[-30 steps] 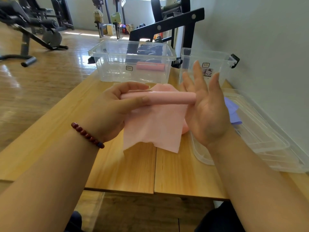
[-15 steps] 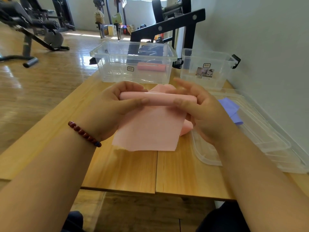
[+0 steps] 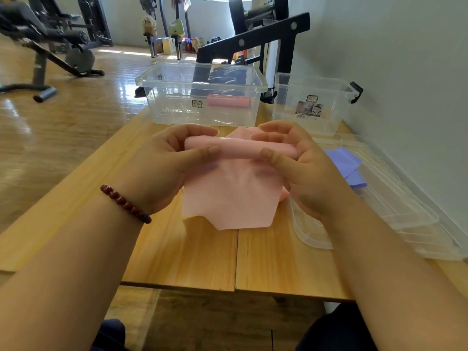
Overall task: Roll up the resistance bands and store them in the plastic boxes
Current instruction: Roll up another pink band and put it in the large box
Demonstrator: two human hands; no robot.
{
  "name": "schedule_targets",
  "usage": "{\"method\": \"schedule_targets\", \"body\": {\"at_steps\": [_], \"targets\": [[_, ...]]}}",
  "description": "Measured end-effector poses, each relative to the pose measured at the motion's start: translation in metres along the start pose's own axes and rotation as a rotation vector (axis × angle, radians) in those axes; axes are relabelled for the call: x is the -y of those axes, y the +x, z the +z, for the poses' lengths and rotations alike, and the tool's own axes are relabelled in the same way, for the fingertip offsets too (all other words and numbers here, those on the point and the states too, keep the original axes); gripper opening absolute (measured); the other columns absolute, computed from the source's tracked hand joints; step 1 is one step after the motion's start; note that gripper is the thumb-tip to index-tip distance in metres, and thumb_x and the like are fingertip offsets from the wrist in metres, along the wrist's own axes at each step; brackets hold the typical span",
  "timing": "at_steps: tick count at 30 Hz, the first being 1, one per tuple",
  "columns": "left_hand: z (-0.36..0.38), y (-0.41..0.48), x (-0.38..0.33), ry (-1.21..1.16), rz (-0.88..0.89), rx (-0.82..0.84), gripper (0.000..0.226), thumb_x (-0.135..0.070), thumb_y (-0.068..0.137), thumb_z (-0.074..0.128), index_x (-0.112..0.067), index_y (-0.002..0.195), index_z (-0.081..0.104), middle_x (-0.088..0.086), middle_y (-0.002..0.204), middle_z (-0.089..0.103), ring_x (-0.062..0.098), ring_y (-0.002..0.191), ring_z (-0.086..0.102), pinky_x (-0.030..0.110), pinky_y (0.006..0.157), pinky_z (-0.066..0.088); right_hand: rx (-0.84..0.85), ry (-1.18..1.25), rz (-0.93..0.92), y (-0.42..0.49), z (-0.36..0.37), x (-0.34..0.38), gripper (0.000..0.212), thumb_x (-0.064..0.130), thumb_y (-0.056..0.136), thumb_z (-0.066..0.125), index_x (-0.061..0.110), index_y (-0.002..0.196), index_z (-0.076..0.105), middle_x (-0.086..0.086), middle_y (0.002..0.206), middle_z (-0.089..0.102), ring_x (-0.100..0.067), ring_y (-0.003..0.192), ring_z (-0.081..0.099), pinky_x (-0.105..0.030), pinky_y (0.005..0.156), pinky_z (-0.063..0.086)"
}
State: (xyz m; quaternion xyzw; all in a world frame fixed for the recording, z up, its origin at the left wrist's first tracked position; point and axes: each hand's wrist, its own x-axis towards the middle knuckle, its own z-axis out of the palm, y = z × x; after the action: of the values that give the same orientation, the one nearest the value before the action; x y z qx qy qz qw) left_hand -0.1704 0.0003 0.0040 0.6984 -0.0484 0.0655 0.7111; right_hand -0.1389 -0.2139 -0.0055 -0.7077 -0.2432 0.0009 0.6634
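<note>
Head view — your left hand (image 3: 162,168) and right hand (image 3: 301,168) each curl round an end of the pink band (image 3: 235,183), half rolled above the tabletop (image 3: 177,254), loose tail hanging. Far box (image 3: 202,95) holds one pink roll (image 3: 228,100); purple band (image 3: 347,165) lies right.

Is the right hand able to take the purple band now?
Probably not yet: the right hand grips the pink band with the left hand. Otherwise the purple band, beside it on the lid, lies uncovered.
</note>
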Motion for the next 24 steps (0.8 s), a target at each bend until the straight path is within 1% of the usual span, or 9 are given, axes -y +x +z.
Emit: {"method": "schedule_targets", "body": {"at_steps": [3,5,7,10,13,16,20,22,24], "targets": [[0.002,-0.001,-0.001,-0.004,0.000,0.009,0.042,-0.029,0.064,0.073,-0.022,0.105,0.069,0.007,0.110,0.068,0.015,0.093,0.068,0.024,0.073,0.056,0.034,0.020,0.011,0.000,-0.003,-0.001,0.032,0.026,0.084,0.071,0.038,0.111,0.060,0.005,0.121,0.065,-0.014,0.106,0.065,-0.030,0.080,0.055],[0.003,-0.002,-0.001,-0.007,-0.003,0.019,0.043,-0.028,0.064,0.072,-0.022,0.107,0.068,0.007,0.109,0.068,0.014,0.090,0.069,0.024,0.072,0.057,0.029,0.030,0.009,0.000,-0.005,-0.001,0.032,0.021,0.080,0.071,0.039,0.106,0.064,0.007,0.115,0.067,-0.016,0.105,0.066,-0.031,0.082,0.055],[0.002,-0.002,-0.002,0.034,0.004,0.025,0.044,-0.027,0.065,0.071,-0.020,0.108,0.067,0.006,0.108,0.068,0.013,0.088,0.069,0.024,0.071,0.058,-0.002,-0.007,-0.004,0.000,-0.006,-0.001,0.028,0.018,0.082,0.073,0.039,0.101,0.068,0.013,0.109,0.067,-0.013,0.103,0.065,-0.029,0.082,0.055],[-0.002,-0.001,-0.005,0.132,0.028,0.014,0.043,-0.030,0.066,0.071,-0.017,0.107,0.070,0.008,0.106,0.070,0.016,0.089,0.068,0.027,0.072,0.059,-0.067,-0.058,-0.014,0.000,-0.007,0.000,0.024,0.011,0.084,0.075,0.032,0.096,0.070,0.012,0.102,0.068,-0.007,0.095,0.064,-0.026,0.080,0.055],[-0.005,0.000,-0.006,0.112,0.029,0.017,0.040,-0.028,0.066,0.072,-0.018,0.104,0.071,0.004,0.098,0.073,0.016,0.087,0.069,0.025,0.068,0.058,-0.126,-0.094,-0.024,0.000,-0.009,0.002,0.021,0.012,0.082,0.076,0.028,0.095,0.071,0.013,0.097,0.068,-0.003,0.088,0.064,-0.022,0.075,0.055],[-0.005,0.001,-0.006,0.042,0.021,0.027,0.035,-0.021,0.068,0.071,-0.016,0.102,0.070,-0.003,0.086,0.074,0.011,0.080,0.070,0.021,0.064,0.056,-0.147,-0.099,-0.047,0.001,-0.009,0.002,0.022,0.011,0.082,0.076,0.029,0.094,0.072,0.012,0.099,0.069,-0.005,0.089,0.064,-0.021,0.074,0.054],[-0.008,0.001,-0.007,0.018,-0.002,0.076,0.036,-0.014,0.069,0.067,-0.015,0.105,0.068,-0.004,0.088,0.073,0.010,0.083,0.070,0.021,0.067,0.056,-0.139,-0.195,-0.038,0.001,-0.010,0.000,0.033,0.011,0.084,0.075,0.033,0.108,0.070,0.011,0.113,0.068,-0.008,0.101,0.064,-0.027,0.085,0.056],[-0.011,0.001,-0.007,0.044,0.002,0.092,0.037,-0.013,0.068,0.066,-0.016,0.105,0.069,-0.005,0.093,0.073,0.010,0.087,0.070,0.021,0.069,0.056,-0.144,-0.229,-0.034,0.002,-0.011,-0.001,0.037,0.011,0.086,0.074,0.032,0.116,0.068,0.008,0.117,0.068,-0.008,0.103,0.065,-0.029,0.088,0.056],[-0.013,0.001,-0.007,0.057,0.013,0.089,0.037,-0.014,0.068,0.066,-0.018,0.105,0.069,-0.006,0.094,0.073,0.010,0.089,0.069,0.020,0.070,0.056,-0.144,-0.226,-0.033,0.002,-0.010,-0.001,0.034,0.011,0.086,0.073,0.028,0.115,0.069,0.004,0.117,0.068,-0.010,0.102,0.066,-0.032,0.088,0.057]]}}
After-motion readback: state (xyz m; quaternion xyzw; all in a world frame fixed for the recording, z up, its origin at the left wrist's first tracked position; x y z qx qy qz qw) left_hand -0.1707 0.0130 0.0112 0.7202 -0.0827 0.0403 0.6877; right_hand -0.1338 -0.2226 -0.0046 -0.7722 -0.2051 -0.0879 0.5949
